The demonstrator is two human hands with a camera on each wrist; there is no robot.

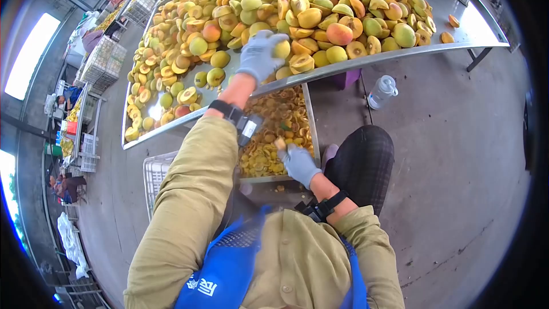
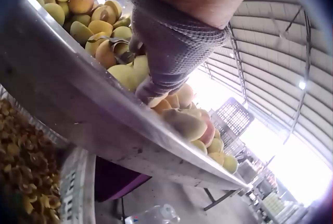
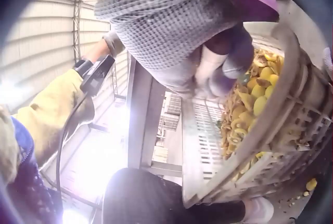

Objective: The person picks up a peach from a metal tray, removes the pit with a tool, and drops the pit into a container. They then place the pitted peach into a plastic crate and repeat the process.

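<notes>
We're leaning over a metal table (image 1: 400, 54) that's carrying a huge heap of fruit (image 1: 309, 18), all yellow, green and reddish, some whole and plenty cut in half. Our left hand (image 1: 260, 60) is working at the front of the heap, gloved fingers closing round a yellow-green fruit (image 1: 281, 50) right by the table's edge. Our right hand (image 1: 301, 165) is hanging lower, over the near end of a slotted crate (image 1: 312, 123), fingers bent in and pinching a small tan piece (image 1: 280, 144); it's blurring too much for us to say what that is.

That crate is sitting below the table's edge and it's holding loads of yellow-orange fruit pieces. A white crate (image 1: 153, 174) is standing just left of it, but our sleeve (image 1: 191, 177) is covering part of it, so we're not managing to tell what's inside. A clear plastic jug (image 1: 382, 92) is standing on the floor to the right, and way off left stacked crates (image 1: 103, 62) are standing near more tables.
</notes>
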